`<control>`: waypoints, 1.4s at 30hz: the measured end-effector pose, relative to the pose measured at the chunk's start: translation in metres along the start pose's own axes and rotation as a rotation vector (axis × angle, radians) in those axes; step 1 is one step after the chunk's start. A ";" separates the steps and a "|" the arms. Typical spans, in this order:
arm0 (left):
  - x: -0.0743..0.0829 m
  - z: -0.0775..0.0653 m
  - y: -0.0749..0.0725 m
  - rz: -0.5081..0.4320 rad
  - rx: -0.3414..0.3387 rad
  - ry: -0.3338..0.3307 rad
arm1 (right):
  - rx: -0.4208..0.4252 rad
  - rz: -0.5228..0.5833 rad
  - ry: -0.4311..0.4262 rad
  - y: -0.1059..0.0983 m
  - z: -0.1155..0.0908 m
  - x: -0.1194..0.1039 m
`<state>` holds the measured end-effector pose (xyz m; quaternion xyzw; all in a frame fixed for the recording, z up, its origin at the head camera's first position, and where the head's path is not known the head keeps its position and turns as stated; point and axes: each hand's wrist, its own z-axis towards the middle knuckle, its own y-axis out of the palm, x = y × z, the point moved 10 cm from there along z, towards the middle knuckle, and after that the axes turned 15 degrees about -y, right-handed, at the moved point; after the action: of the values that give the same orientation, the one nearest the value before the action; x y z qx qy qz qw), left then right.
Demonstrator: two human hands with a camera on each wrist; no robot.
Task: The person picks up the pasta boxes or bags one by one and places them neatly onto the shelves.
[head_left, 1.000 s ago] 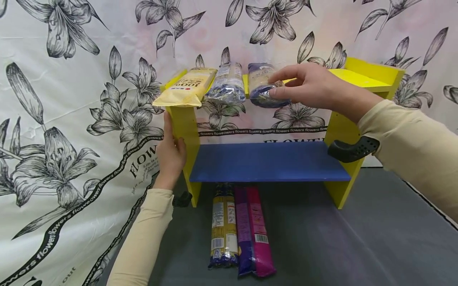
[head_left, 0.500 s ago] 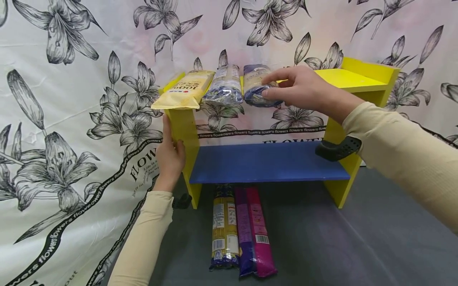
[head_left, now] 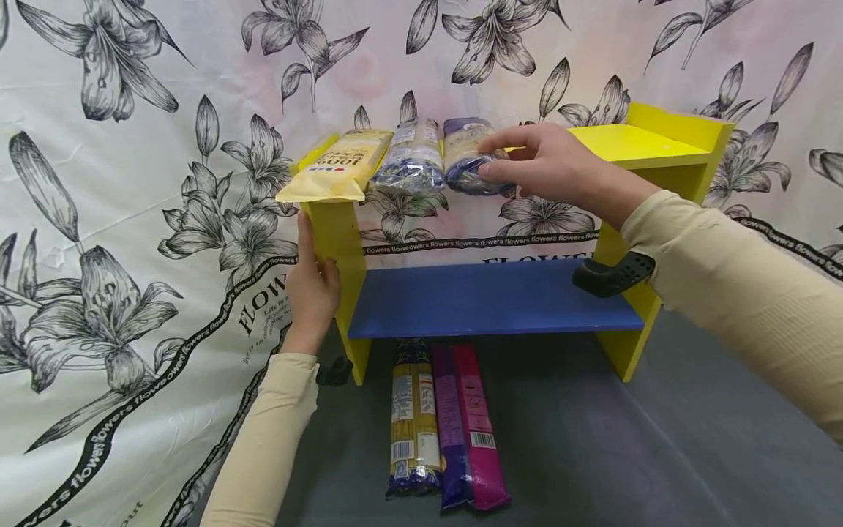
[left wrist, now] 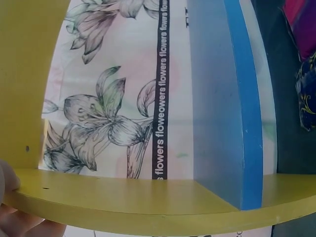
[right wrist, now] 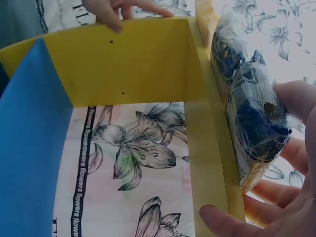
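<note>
My left hand (head_left: pixel 312 296) grips the left side panel (head_left: pixel 339 271) of a yellow and blue shelf unit, thumb on the inner side and fingers outside. On the top board, my right hand (head_left: pixel 546 162) holds a blue and beige plastic-wrapped package (head_left: pixel 464 157) by its right side, thumb at the near end and a finger on top. In the right wrist view, fingers (right wrist: pixel 276 192) of that hand lie along the package's side, and one touches the board. Close beside it lies a similar clear-wrapped package (head_left: pixel 411 157), then a yellow package (head_left: pixel 342 165) overhanging the front left corner.
The blue middle shelf (head_left: pixel 494 296) spans the unit. Below it, on the dark grey surface (head_left: pixel 566 454), lie a gold and blue spaghetti pack (head_left: pixel 415 432) and a purple and pink bag (head_left: pixel 469 432). A flower-print sheet (head_left: pixel 158 256) hangs behind and to the left.
My right hand has moved left with the blue and beige package, narrowing the space to the middle package. My left hand has stayed on the side panel. The view has shifted slightly.
</note>
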<state>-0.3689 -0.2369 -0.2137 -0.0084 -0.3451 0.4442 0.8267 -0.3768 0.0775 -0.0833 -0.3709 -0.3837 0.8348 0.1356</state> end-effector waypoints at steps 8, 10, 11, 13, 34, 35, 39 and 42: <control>0.000 -0.002 0.001 0.003 0.003 0.009 | 0.021 0.020 0.002 0.001 -0.003 0.003; 0.001 -0.001 0.000 0.001 0.012 0.023 | 0.030 0.020 -0.001 0.001 -0.003 0.002; 0.001 -0.001 -0.001 0.001 0.015 0.028 | 0.033 0.015 -0.003 0.000 -0.003 0.001; 0.002 -0.001 -0.001 -0.003 0.020 0.030 | 0.040 0.007 0.000 0.000 -0.004 0.000; -0.003 0.001 -0.001 0.008 0.012 -0.045 | 0.163 -0.084 0.022 -0.029 -0.045 0.004; -0.003 0.001 0.000 0.005 0.011 -0.043 | 0.175 -0.094 0.030 -0.033 -0.051 0.008; -0.002 0.001 -0.001 0.003 0.008 -0.042 | 0.167 -0.133 0.091 -0.042 -0.075 0.032; -0.002 0.001 -0.001 0.006 0.007 -0.046 | 0.127 -0.143 0.136 -0.040 -0.096 0.053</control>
<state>-0.3691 -0.2393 -0.2139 0.0038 -0.3623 0.4479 0.8174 -0.3466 0.1832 -0.1218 -0.3892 -0.3457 0.8183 0.2440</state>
